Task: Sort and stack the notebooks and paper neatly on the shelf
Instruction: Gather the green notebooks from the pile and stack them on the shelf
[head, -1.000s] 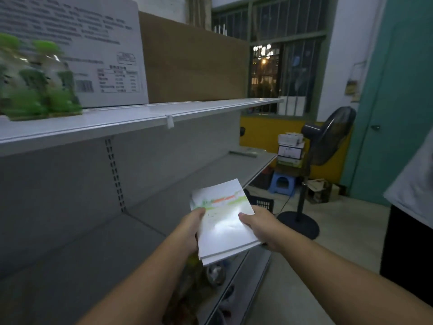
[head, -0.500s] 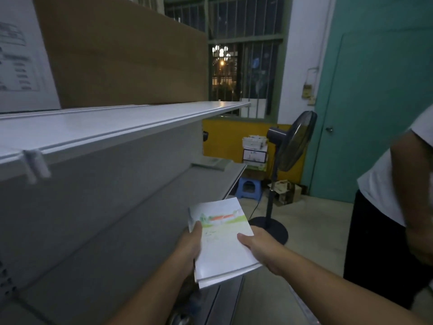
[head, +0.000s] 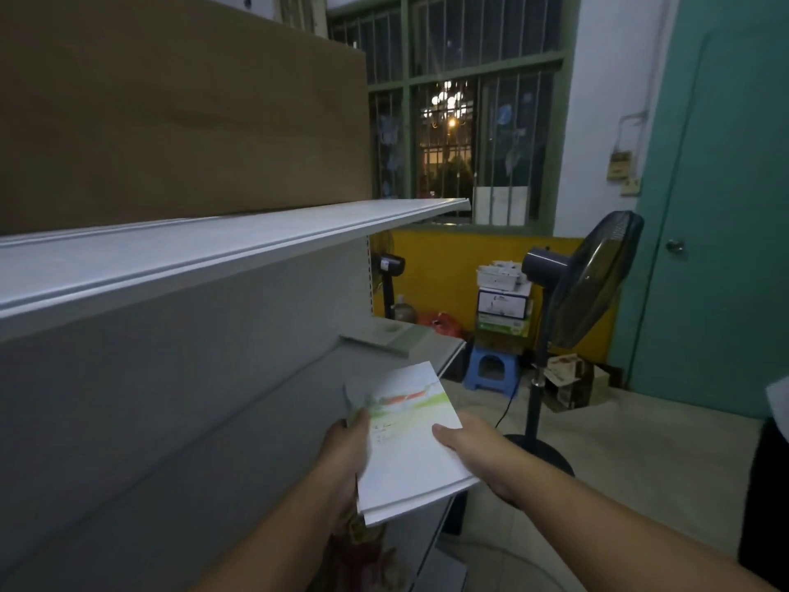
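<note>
A thin stack of white notebooks [head: 405,446] with a green and orange picture on the top cover is held flat over the front edge of the grey middle shelf [head: 222,455]. My left hand [head: 348,452] grips its left edge. My right hand [head: 478,455] holds its right edge, thumb on the cover. At the far end of the same shelf lies another flat notebook [head: 384,335]. How many notebooks are in the held stack is unclear.
A white upper shelf [head: 213,249] carries a large brown cardboard box [head: 183,113]. A standing fan [head: 568,292] is on the floor to the right, with a blue stool [head: 491,369] and stacked boxes [head: 504,305] behind. A person in dark clothes [head: 768,497] stands at the right edge.
My view has swung right along the shelf, so the bottles and white carton have left the frame. Both hands keep holding the notebooks, now nearer the shelf's far end.
</note>
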### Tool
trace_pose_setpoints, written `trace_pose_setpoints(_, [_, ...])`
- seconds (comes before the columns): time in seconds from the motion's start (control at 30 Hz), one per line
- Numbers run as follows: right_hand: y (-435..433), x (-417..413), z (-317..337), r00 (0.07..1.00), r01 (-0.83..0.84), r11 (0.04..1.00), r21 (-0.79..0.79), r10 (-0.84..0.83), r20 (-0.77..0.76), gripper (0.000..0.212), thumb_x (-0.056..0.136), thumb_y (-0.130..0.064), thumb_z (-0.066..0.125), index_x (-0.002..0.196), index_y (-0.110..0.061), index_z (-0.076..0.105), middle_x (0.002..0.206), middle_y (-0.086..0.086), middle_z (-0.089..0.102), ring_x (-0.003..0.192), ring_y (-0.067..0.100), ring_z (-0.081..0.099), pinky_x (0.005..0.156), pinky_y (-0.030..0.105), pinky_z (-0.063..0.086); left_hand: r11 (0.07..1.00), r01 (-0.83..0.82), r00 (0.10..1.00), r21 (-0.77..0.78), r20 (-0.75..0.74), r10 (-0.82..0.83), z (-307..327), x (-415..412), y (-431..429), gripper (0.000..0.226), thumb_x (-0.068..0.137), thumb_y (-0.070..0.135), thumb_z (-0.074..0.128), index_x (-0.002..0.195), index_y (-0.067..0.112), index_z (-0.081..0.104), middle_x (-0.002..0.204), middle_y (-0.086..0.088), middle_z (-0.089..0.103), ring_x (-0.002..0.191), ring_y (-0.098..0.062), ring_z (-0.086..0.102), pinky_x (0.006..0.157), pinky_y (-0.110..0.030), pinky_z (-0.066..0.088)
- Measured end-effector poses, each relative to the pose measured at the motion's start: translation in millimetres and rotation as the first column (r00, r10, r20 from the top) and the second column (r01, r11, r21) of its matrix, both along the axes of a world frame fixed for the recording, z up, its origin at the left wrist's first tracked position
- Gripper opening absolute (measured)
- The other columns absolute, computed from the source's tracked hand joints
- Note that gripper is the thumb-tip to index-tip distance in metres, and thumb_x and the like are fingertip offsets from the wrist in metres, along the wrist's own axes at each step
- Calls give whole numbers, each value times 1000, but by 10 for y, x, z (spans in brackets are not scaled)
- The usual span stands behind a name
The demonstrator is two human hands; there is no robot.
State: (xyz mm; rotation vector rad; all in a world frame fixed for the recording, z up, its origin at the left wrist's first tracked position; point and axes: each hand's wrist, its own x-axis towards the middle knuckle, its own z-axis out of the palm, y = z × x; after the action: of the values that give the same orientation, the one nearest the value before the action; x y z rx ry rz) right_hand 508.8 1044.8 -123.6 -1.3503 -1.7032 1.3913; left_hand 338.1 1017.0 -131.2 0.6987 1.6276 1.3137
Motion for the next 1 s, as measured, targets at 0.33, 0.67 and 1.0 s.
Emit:
trace_pose_setpoints(0.33, [1557, -36, -139, 1000, 19, 999, -42, -18, 18, 13, 95, -20, 53, 105, -19, 61, 99, 2, 70, 91, 22, 66, 81, 32, 53, 981, 181, 982, -64, 63, -177, -119, -303, 1377, 8, 82, 5, 57, 88, 3, 62, 84, -18, 59, 75, -30, 57, 67, -32, 48])
trace_pose_setpoints(0.67, [3067, -71, 121, 976, 109, 993, -55, -96, 194, 10, 92, -9, 48, 98, -3, 53, 97, 12, 53, 82, 23, 50, 71, 30, 36, 988, 154, 980, -3, 130, -153, -145, -416, 2573, 20, 81, -6, 65, 101, -5, 69, 97, -20, 72, 90, -34, 68, 74, -38, 56])
trace_pose_setpoints(1.0, [4348, -723, 118, 908, -263, 963, 54, 228, 352, 39, 91, 0, 49, 130, 8, 50, 118, 22, 60, 80, 15, 63, 84, 34, 47, 953, -298, 942, 56, 176, 285, -456, -652, 3320, 21, 77, -6, 68, 98, -4, 70, 95, -20, 72, 87, -35, 68, 74, -41, 55])
